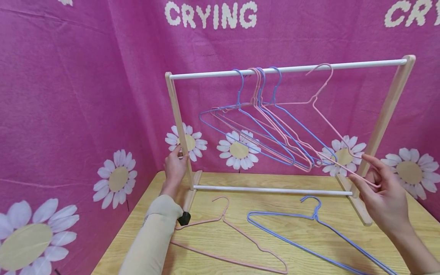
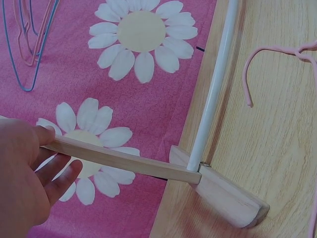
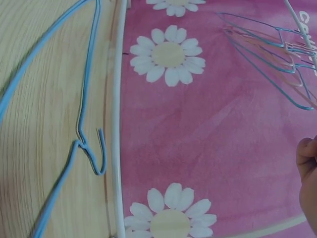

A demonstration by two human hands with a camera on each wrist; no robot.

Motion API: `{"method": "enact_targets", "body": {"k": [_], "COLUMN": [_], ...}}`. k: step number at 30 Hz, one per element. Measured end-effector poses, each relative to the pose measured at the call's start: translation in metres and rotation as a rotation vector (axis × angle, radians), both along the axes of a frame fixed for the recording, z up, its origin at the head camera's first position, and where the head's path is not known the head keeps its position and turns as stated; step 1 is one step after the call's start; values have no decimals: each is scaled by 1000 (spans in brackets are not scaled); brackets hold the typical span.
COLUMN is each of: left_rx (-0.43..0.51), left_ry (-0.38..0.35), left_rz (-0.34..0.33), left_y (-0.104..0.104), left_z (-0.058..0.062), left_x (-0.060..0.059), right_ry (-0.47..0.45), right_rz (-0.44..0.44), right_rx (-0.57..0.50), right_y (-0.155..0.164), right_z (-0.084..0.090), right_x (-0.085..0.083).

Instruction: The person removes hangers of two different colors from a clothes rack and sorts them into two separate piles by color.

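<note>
Cream sleeve: the left forearm's cream sleeve [image 1: 148,233] fills the lower left-centre of the head view, running up from the bottom edge.
Left hand: the left hand [image 1: 175,168], left of centre, grips the left post [image 1: 176,110] of the wooden rack, thumb and fingers on either side of it.
Right hand: at the right of the frame, the right hand [image 1: 386,194] pinches the lower right corner of a pink hanger [image 1: 314,98] between thumb and fingers; its wrist view shows only part of the hand.
Pinched hanger: right of centre, tilted, its hook at the white rail [image 1: 368,64]; whether it bears on the rail I cannot tell.
Hung hangers: blue and pink hangers [image 1: 238,104] hang from the rail at upper centre, bunched and overlapping.
Table hangers: another pink one [image 1: 223,217] lies at lower centre; blue wire hangers [image 1: 315,216], seemingly stacked, lie at lower right.
Rack foot: a white lower bar [image 1: 275,190] crosses above the wooden table [image 1: 237,179].
Backdrop: magenta cloth [image 1: 68,95] with daisies and "CRYING" at the top.
</note>
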State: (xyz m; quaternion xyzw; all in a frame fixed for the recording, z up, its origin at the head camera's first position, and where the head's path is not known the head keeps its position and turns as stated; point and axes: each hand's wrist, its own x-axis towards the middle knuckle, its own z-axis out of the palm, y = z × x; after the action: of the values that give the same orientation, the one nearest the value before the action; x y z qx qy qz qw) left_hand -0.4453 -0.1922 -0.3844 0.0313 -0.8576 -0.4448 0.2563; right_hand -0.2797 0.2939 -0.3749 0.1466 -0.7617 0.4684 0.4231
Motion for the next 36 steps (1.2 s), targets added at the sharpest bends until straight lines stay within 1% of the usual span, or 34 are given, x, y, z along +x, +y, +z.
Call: {"method": "enact_targets", "body": {"k": [3, 6, 16, 19, 23, 26, 32, 36], "left_rx": [-5, -8, -18, -21, -19, -18, -9, -3], "left_ry": [6, 15, 20, 18, 16, 15, 11, 7], "left_rz": [1, 2, 9, 13, 8, 6, -2, -5], "left_y": [0, 0, 0, 0, -1, -1, -1, -1], "left_z": [0, -1, -2, -2, -2, -2, -1, -2], "left_x": [0, 0, -1, -2, -3, -3, -2, -2], "right_ry": [15, 17, -58, -72, -92, -116, -142, -134], "right_rz": [11, 5, -56, -36, 24, 53, 141, 158], "right_rx": [11, 14, -50, -67, -108, -133, -209, -199], "right_y": [-2, -3, -1, -1, -5, -10, -24, -32], "right_z": [-2, -2, -20, -27, -34, -38, -40, -41], "right_x": [-3, -4, -2, -1, -5, -10, -24, -35]}}
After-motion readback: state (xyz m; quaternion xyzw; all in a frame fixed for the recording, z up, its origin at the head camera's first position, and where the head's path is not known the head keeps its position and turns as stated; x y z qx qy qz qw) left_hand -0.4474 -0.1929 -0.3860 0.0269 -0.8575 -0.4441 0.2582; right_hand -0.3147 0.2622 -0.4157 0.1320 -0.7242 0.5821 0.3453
